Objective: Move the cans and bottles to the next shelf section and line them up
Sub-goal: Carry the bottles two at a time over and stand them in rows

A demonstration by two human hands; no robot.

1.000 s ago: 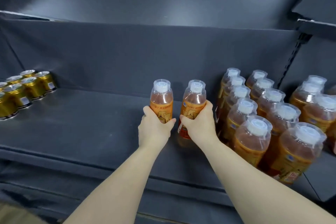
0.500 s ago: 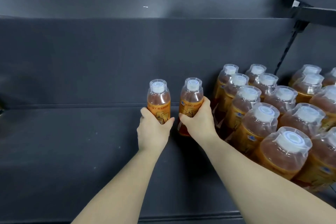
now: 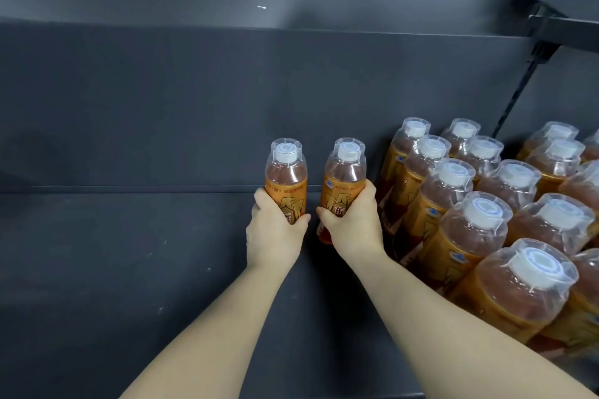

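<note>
i have my left hand [image 3: 274, 236] wrapped round one bottle [image 3: 286, 180] and my right hand [image 3: 355, 226] round another bottle [image 3: 344, 183], both upright near the shelf [image 3: 113, 269] back, and crowding the lined-up bottles [image 3: 453, 204] could topple them.

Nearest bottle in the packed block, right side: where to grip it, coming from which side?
Wrap the orange-labelled body of the nearest bottle below the shoulder, coming from the front-left: bare shelf lies there, while neighbouring bottles crowd its right and rear. Its domed top looks slippery.
</note>
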